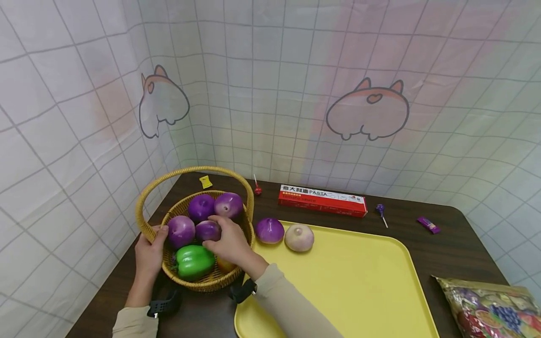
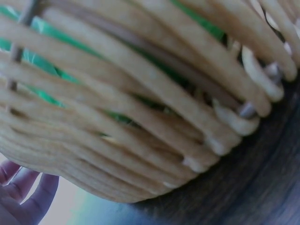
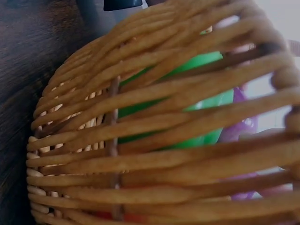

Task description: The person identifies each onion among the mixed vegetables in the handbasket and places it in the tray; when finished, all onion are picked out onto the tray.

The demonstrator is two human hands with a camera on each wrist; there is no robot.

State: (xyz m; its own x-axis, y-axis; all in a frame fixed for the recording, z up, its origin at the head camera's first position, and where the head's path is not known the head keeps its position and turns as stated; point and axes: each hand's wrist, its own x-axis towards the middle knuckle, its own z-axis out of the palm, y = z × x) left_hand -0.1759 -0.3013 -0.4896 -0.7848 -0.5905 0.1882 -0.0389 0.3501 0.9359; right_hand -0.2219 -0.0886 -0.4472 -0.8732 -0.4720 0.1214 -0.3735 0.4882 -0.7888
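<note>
Right hand (image 1: 228, 241) is down inside the wicker basket (image 1: 145, 225), fingers curled over the small purple onion (image 1: 208, 230) in the middle, pinching it from above. That onion sits between three other purple ones: the larger onion on the left (image 1: 181, 231) and two at the back (image 1: 201, 206) (image 1: 228, 204). A green pepper (image 1: 193, 262) lies just in front, touching the hand's heel or close to it; I can't tell which.

Left hand (image 1: 149, 251) grips the basket's near-left rim, fingers wrapped over the edge, thumb side towards the big onion.

How I'd run this step: keep the left hand clamped on the rim so the basket doesn't skid on the dark table (image 1: 460, 234). Lift the onion straight up before going sideways, since the handle (image 1: 190, 171) arches right over the hand (easy to clip it with the knuckles). A round, smooth thing probably rolls in a loose pinch, so get the fingers under its widest part.

Pose: right forearm comes in from the lower right across the yellow tray (image 1: 359, 281) corner, wrist bent down. Left forearm runs nearly straight up from the bottom edge.

Two more onions, one purple (image 1: 270, 230) and one pale (image 1: 299, 237), sit on the tray's far-left corner, touching each other. Wrist views show only weave and green through it.
</note>
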